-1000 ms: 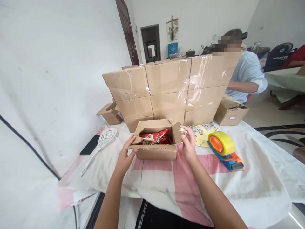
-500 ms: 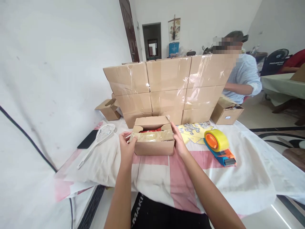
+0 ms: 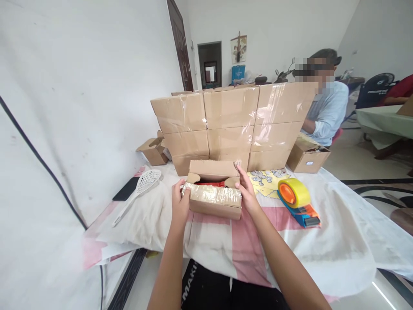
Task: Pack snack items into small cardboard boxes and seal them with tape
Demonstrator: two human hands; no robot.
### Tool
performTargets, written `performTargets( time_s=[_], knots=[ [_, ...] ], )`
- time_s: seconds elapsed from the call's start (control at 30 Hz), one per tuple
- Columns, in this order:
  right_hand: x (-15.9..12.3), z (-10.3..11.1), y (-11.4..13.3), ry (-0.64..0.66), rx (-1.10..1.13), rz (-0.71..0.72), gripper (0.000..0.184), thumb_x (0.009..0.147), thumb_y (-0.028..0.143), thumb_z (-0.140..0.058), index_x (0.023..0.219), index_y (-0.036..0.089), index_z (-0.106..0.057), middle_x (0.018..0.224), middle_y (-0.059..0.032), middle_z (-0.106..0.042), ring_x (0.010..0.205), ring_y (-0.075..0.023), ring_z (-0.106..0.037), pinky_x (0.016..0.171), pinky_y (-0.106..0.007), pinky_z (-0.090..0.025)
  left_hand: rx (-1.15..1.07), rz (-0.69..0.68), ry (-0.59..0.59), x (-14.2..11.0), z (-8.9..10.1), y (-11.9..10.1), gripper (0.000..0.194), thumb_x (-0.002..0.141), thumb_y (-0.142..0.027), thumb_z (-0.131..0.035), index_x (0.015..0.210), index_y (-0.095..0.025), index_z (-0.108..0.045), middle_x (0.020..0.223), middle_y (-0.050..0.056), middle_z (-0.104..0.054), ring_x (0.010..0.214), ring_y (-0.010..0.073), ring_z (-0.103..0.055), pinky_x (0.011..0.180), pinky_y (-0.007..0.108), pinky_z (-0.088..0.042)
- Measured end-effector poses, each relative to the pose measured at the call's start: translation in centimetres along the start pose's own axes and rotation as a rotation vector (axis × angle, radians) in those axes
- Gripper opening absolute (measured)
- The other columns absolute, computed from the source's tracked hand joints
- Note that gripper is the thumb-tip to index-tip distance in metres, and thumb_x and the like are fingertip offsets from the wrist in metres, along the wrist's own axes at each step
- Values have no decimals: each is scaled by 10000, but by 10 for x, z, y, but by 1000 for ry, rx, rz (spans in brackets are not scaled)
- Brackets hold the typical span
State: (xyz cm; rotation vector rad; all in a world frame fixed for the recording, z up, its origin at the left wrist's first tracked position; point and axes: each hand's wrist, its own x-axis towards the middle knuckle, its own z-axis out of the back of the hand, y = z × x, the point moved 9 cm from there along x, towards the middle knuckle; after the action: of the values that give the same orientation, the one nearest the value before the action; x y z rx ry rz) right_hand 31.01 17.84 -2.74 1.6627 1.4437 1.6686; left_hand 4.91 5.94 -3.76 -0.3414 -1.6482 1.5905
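Observation:
A small cardboard box (image 3: 214,206) sits on the cloth-covered table in front of me, its near flap folded over and shiny with old tape. A strip of red packet (image 3: 211,184) still shows through the gap under the far flap. My left hand (image 3: 179,206) grips the box's left end, fingers curled round the corner. My right hand (image 3: 246,193) presses against the right end, fingers on the side flap.
A wall of taped cardboard boxes (image 3: 230,125) stands just behind. A yellow and orange tape dispenser (image 3: 297,201) lies to the right, a white slotted spoon (image 3: 138,190) and a dark phone (image 3: 126,188) to the left. Another person (image 3: 325,107) sits behind the boxes at the right.
The box stood open with the red packet showing; the flaps have since been folded down, and both hands now clasp the box ends. The view has shifted slightly.

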Motion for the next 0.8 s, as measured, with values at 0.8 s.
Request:
performTargets(
  time_s=[0.8],
  knots=[
    [2,-2,11,92,-71,131,321,769,168,-498,1001,259,-700,1182,-61,-607,1202,-291,-539,1078,-428,-368,630,-456,709,8,-93,-100,195,935,-367,-590,1035,-339,-755,1201,-8,-703,1162,259,-578,1092,494,-307]
  ],
)
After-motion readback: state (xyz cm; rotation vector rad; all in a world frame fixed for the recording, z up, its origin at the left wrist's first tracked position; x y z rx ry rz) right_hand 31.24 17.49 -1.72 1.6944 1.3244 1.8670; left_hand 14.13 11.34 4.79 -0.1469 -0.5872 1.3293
